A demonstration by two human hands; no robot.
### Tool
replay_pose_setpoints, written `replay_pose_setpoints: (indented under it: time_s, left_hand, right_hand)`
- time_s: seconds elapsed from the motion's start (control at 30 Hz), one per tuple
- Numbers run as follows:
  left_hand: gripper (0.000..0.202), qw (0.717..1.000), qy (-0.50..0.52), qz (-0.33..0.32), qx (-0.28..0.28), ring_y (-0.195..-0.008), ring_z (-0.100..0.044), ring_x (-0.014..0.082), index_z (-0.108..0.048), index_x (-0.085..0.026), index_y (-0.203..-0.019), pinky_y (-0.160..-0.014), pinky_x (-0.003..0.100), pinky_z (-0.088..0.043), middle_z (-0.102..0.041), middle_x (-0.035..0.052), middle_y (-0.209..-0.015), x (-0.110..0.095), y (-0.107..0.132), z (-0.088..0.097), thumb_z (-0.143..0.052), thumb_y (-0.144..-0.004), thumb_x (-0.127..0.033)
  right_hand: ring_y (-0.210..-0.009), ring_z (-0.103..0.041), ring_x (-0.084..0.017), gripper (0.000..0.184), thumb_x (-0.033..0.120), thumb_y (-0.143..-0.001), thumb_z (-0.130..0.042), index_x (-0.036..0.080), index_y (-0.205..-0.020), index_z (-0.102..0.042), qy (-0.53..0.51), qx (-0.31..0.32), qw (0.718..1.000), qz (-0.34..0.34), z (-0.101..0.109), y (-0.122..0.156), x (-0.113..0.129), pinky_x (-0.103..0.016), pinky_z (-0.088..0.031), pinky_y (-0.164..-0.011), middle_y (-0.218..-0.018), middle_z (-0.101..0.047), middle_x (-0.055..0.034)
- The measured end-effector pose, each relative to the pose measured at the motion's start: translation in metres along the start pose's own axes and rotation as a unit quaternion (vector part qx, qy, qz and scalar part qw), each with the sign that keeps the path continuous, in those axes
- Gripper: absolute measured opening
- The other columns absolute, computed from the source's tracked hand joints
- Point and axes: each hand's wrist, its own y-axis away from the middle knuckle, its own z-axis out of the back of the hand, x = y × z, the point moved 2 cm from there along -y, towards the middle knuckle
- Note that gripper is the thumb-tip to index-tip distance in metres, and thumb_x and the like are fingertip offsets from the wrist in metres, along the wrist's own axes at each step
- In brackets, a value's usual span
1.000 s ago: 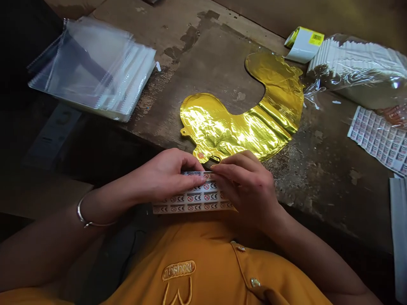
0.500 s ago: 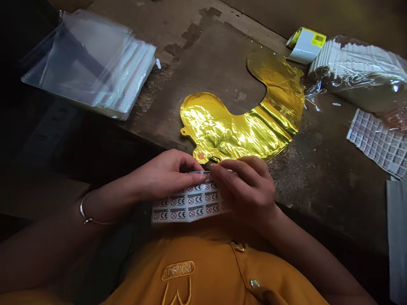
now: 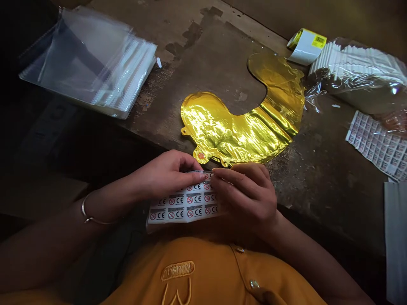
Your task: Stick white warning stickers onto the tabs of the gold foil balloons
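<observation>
My left hand [image 3: 165, 176] pinches the top edge of a small sticker sheet [image 3: 181, 207] printed with CE and warning marks, held just off the table's near edge above my lap. My right hand [image 3: 248, 195] is closed with fingertips at the sheet's upper right corner, picking at a sticker there. A flat, uninflated gold foil balloon [image 3: 241, 127] shaped like a curved letter lies on the worn wooden table [image 3: 206, 55] just beyond both hands.
A stack of clear plastic bags [image 3: 92, 63] lies at the far left. At the right are a bag of white folded items [image 3: 359, 67], a yellow-and-white label roll [image 3: 307, 44] and another sticker sheet [image 3: 377, 144]. A white strip [image 3: 396, 237] runs along the right edge.
The sticker sheet has tilted and slid slightly lower left. My right hand's fingers have shifted a little along its top corner. The balloon has not moved.
</observation>
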Motion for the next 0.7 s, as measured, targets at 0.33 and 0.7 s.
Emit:
replay_pose_setpoints:
  time_s: [0.33,0.7]
  left_hand:
    - [0.024,0.975,-0.198,-0.089,-0.041,-0.062,-0.058,0.0113,-0.069,-0.019,-0.081,-0.054,0.018,-0.04,-0.067,-0.0033,-0.069,-0.009,0.007,0.001,-0.059,-0.083,-0.041]
    - [0.024,0.96,-0.253,-0.111,-0.041,-0.065,-0.062,0.0122,-0.071,-0.02,-0.082,-0.057,0.02,-0.039,-0.07,-0.0027,-0.073,-0.01,0.005,-0.004,-0.055,-0.085,-0.038]
  right_hand:
    - [-0.065,-0.062,-0.013,0.009,0.025,-0.083,-0.064,0.021,-0.076,-0.066,-0.189,0.148,0.918,-0.314,0.002,-0.01,-0.01,-0.025,-0.045,-0.063,-0.068,-0.068,0.0019]
    - [-0.082,-0.063,-0.018,0.012,0.029,-0.084,-0.066,0.022,-0.094,-0.069,-0.171,0.117,0.949,-0.237,0.005,-0.014,-0.008,-0.031,-0.05,-0.074,-0.087,-0.07,-0.0038]
